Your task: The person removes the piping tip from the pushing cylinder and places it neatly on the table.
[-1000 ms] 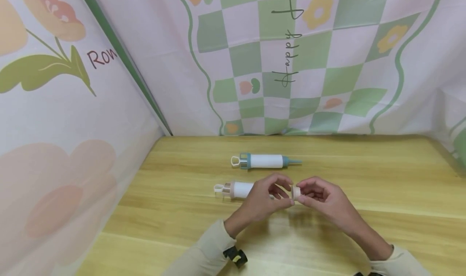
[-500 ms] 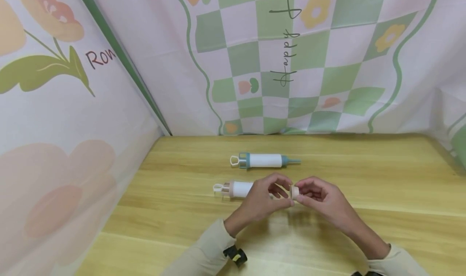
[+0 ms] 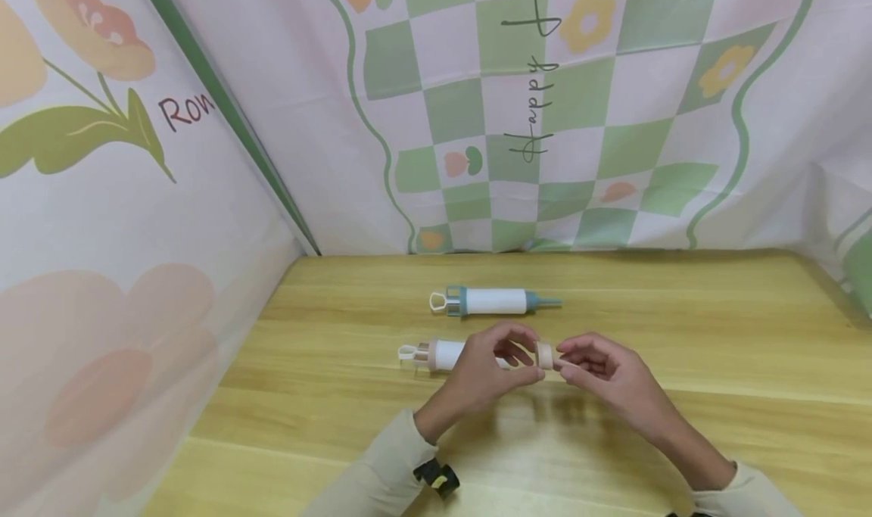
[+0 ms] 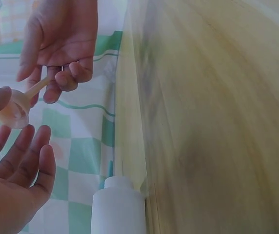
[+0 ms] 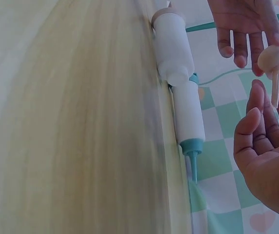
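Note:
My left hand [image 3: 487, 365] pinches a pale pink nozzle cap [image 3: 543, 355] between thumb and fingers, above the table. Its thin spout [image 5: 275, 87] points toward my right hand [image 3: 613, 373]. That hand's fingers are loosely bent around the spout's end, the thumb standing apart; whether a finger touches the spout is hard to tell. Below the left hand lies a white-barrelled piping syringe [image 3: 448, 355] with a pale pink collar and a white loop handle, partly hidden by the hand. Its bare neck [image 4: 118, 182] shows in the left wrist view.
Behind it, a second piping syringe [image 3: 497, 301] with teal ends lies parallel, its nozzle to the right. The wooden table [image 3: 736, 320] meets a printed cloth [image 3: 572, 154] at the back and another cloth wall [image 3: 170, 229] on the left.
The nozzle cap has shifted slightly left with my left hand. My right fingertips have come off its wide part, and a gap with the spout now shows between them.

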{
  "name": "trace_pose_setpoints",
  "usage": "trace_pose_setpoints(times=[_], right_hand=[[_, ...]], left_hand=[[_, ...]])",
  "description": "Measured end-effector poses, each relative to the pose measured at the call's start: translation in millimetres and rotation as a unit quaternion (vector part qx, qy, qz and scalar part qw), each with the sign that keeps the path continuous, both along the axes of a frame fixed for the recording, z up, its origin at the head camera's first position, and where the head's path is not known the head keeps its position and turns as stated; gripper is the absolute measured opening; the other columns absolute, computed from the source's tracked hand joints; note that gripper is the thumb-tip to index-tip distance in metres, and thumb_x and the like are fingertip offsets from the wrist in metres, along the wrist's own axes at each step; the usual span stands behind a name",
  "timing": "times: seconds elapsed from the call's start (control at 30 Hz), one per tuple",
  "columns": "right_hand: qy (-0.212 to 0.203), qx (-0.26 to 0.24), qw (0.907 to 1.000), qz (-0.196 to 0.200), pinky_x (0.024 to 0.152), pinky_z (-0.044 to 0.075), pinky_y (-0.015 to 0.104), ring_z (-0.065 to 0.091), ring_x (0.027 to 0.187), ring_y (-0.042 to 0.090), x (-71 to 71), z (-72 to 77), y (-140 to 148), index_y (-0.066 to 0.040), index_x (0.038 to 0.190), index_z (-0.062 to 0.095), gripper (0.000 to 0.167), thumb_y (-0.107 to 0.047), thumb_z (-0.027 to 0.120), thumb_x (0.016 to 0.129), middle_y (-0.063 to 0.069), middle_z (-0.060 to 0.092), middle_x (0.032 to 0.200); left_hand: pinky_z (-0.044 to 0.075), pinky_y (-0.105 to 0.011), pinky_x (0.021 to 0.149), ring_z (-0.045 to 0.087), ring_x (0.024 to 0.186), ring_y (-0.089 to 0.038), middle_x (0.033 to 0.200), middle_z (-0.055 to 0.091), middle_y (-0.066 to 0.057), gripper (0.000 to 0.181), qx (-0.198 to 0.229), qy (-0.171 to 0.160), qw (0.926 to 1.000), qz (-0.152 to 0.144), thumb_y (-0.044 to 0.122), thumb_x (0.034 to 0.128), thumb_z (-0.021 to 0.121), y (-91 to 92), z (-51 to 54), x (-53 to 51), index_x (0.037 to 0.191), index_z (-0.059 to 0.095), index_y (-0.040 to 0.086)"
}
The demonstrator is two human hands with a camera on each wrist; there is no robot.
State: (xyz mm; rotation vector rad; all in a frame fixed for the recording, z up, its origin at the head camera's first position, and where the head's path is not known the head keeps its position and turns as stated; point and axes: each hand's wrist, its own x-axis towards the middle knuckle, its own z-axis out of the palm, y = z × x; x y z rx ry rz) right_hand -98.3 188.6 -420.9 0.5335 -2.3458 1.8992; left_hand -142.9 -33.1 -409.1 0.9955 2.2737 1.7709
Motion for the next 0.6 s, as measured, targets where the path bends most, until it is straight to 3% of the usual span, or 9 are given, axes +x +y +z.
trace_pose_setpoints(times=[0.2, 0.4, 0.6], right_hand=[[-0.006, 0.004, 0.9999, -0.011, 0.075, 0.057, 0.027, 0.068, 0.088, 0.022, 2.8, -3.7, 5.6, 0.005, 0.117, 0.060, 0.024, -0.001, 0.067, 0.094, 0.013, 0.068, 0.101], [-0.014, -0.036, 0.9992, 0.001, 0.078, 0.058, 0.029, 0.070, 0.092, 0.021, 2.9, -6.9, 7.7, 0.009, 0.115, 0.059, 0.022, 0.006, 0.064, 0.094, 0.015, 0.069, 0.100], [-0.016, 0.009, 0.9982, -0.057, 0.069, 0.058, 0.029, 0.068, 0.080, 0.020, 3.8, -4.4, 5.0, 0.004, 0.107, 0.066, 0.015, -0.003, 0.068, 0.094, 0.013, 0.069, 0.092]], left_hand=[[0.058, -0.031, 0.077, 0.066, 0.085, -0.006, 0.102, 0.067, -0.003, 0.033, 0.006, -0.007, 0.9999, 0.009, 0.002, 0.0831, 0.080, -1.1, 0.7, 0.6, 0.112, 0.064, 0.007], [0.058, -0.033, 0.078, 0.066, 0.085, -0.006, 0.101, 0.066, 0.000, 0.032, 0.014, -0.009, 0.9998, 0.013, 0.002, 0.0836, 0.079, -0.7, 0.9, 0.2, 0.111, 0.064, 0.006], [0.058, -0.032, 0.078, 0.066, 0.085, -0.006, 0.101, 0.067, -0.002, 0.031, 0.014, -0.004, 0.9998, 0.013, 0.002, 0.0835, 0.079, -0.7, -1.2, -0.5, 0.111, 0.064, 0.005]])
